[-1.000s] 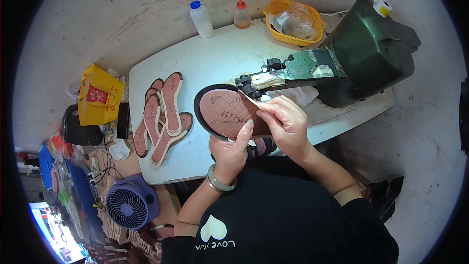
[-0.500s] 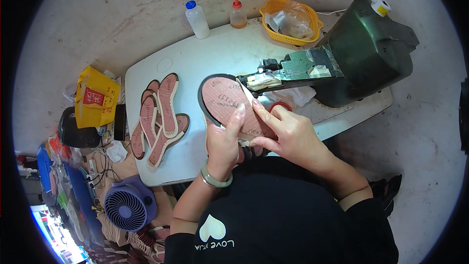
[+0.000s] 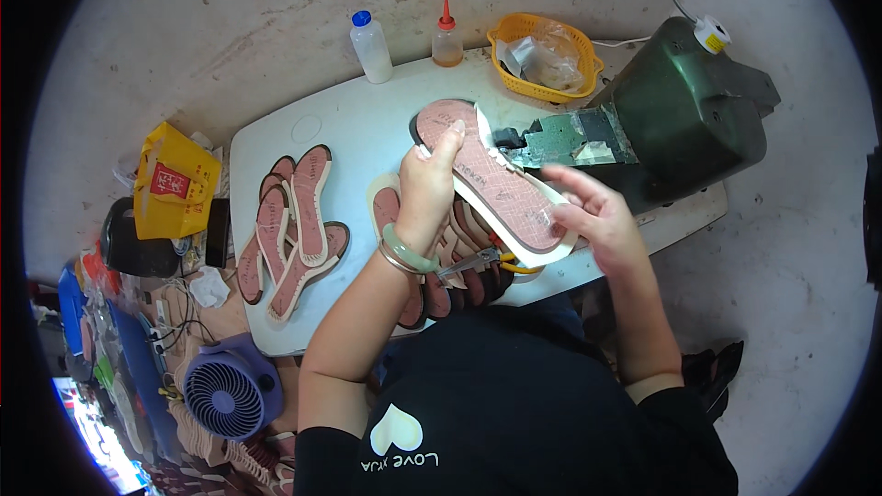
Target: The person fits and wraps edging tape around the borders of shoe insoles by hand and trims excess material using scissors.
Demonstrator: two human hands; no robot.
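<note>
The left hand [image 3: 424, 191] has lifted the pink shoe sole [image 3: 487, 174] and swung its toe toward eleven o'clock, while the right hand [image 3: 597, 219] has let go and opened beside it.

I see soles [image 3: 292, 220] piled on the table [image 3: 367, 133] at left, two bottles [image 3: 371, 46] and a basket [image 3: 546, 57] along its far edge, the machine [image 3: 680, 115] at right, a fan [image 3: 230, 392] on the floor below.

At the table's [image 3: 322, 142] far edge stand a blue-capped white bottle [image 3: 371, 46], a red-tipped glue bottle [image 3: 446, 39] and an orange basket [image 3: 546, 58]. A purple fan [image 3: 226, 392] sits on the floor.
</note>
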